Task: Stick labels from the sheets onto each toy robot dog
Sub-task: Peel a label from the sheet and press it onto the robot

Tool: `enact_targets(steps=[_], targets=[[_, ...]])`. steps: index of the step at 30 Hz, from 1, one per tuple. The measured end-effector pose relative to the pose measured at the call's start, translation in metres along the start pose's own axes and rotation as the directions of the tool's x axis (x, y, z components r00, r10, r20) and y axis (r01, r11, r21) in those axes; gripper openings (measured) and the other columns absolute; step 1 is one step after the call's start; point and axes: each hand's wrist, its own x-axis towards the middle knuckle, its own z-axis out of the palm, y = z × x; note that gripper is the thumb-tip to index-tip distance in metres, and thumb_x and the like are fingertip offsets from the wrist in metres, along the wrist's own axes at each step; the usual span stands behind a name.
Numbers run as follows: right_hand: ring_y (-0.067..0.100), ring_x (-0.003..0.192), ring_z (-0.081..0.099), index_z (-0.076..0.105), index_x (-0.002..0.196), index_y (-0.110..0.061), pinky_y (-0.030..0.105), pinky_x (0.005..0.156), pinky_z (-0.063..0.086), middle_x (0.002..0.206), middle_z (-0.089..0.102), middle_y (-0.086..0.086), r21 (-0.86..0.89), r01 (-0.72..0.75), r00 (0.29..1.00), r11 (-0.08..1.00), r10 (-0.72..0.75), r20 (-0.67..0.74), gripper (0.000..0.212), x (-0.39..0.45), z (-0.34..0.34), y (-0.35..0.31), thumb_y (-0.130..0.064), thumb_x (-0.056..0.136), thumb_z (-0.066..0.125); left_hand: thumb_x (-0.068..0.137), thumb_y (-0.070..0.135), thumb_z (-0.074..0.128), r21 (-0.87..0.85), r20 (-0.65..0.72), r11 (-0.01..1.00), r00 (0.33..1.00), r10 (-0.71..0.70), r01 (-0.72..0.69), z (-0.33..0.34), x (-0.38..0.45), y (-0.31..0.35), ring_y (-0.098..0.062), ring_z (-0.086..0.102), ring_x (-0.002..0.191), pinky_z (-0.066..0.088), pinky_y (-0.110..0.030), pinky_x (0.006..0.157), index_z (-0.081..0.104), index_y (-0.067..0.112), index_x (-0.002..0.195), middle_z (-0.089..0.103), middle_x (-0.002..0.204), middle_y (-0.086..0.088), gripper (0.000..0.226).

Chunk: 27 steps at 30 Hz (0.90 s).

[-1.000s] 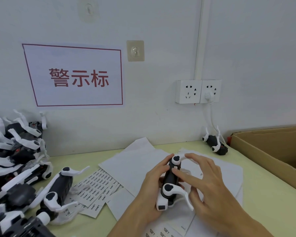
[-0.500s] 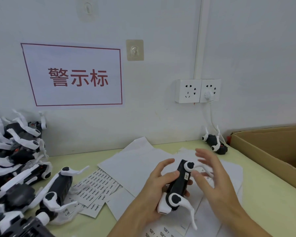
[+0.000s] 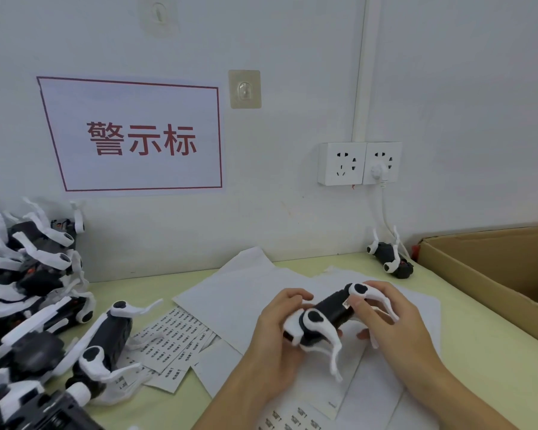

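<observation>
A black toy robot dog (image 3: 330, 315) with white legs is held tilted above the blank backing sheets (image 3: 246, 293), its legs sticking outward. A small label (image 3: 344, 304) sits on its black body. To the left, a heap of black-and-white toy dogs (image 3: 28, 290) lies tangled on the counter (image 3: 479, 352), some resting on printed label sheets (image 3: 174, 336). One more toy dog (image 3: 389, 259) lies upside down by the wall. Another label sheet (image 3: 292, 418) lies at the near edge.

The pile of toy dogs (image 3: 22, 290) runs off the frame's left edge, the cardboard box (image 3: 494, 274) off the right; print on the label sheets (image 3: 174, 336) is unreadably small.
</observation>
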Motion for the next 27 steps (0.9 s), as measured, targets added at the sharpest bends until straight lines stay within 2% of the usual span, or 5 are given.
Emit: enact_targets(steps=[7,15,19,23,27], targets=[[0.006,0.072,0.068,0.065,0.103,-0.042,0.019,0.050,0.051,0.089,0.073,-0.013,-0.023,-0.003,0.997,1.000,0.002,-0.078,0.014,0.0025,-0.0007,0.0105,-0.032,0.093,0.066,0.078,0.016,0.076,0.042,-0.101,0.984,0.979,0.175,-0.171,0.0020,0.0011,-0.0015,-0.024,0.065,0.071,0.052,-0.031,0.058,0.064,0.009,0.095,0.067,0.084,-0.011,0.023],[0.027,0.075,0.070,0.064,0.103,-0.030,0.052,0.067,0.061,0.094,0.069,-0.012,-0.052,0.024,1.000,0.998,-0.025,-0.010,0.014,-0.0003,-0.0022,0.0112,-0.022,0.092,0.068,0.103,0.016,0.050,0.037,-0.189,0.985,0.966,0.175,-0.171,0.0054,0.0023,-0.0025,-0.024,0.062,0.067,0.053,-0.035,0.067,0.065,0.007,0.088,0.066,0.081,-0.013,0.023],[0.025,0.079,0.069,0.063,0.104,-0.029,0.045,0.068,0.061,0.096,0.069,-0.013,-0.061,0.044,0.999,0.997,-0.045,-0.017,0.016,-0.0007,-0.0019,0.0108,-0.022,0.091,0.069,0.103,0.020,0.050,0.050,-0.194,0.985,0.966,0.172,-0.165,0.0042,0.0035,-0.0032,-0.022,0.064,0.072,0.053,-0.032,0.065,0.069,0.009,0.093,0.069,0.089,-0.014,0.025],[0.002,0.101,0.063,0.064,0.108,-0.035,0.015,0.080,0.045,0.107,0.067,-0.022,-0.133,0.112,0.992,0.985,-0.118,-0.036,0.028,-0.0018,-0.0012,0.0096,-0.018,0.088,0.073,0.086,0.044,0.062,0.092,-0.157,0.989,0.979,0.129,-0.115,0.0063,0.0020,-0.0028,-0.017,0.069,0.079,0.054,-0.025,0.067,0.077,0.018,0.105,0.075,0.094,-0.007,0.036],[-0.006,0.107,0.058,0.064,0.109,-0.037,0.018,0.080,0.041,0.109,0.067,-0.025,-0.157,0.127,0.991,0.979,-0.133,-0.027,0.032,-0.0023,0.0007,0.0081,-0.016,0.087,0.074,0.086,0.011,0.073,0.133,-0.157,0.984,0.977,0.143,-0.122,0.0022,0.0027,-0.0068,-0.021,0.069,0.080,0.054,-0.027,0.069,0.070,0.018,0.112,0.069,0.087,-0.008,0.026]])
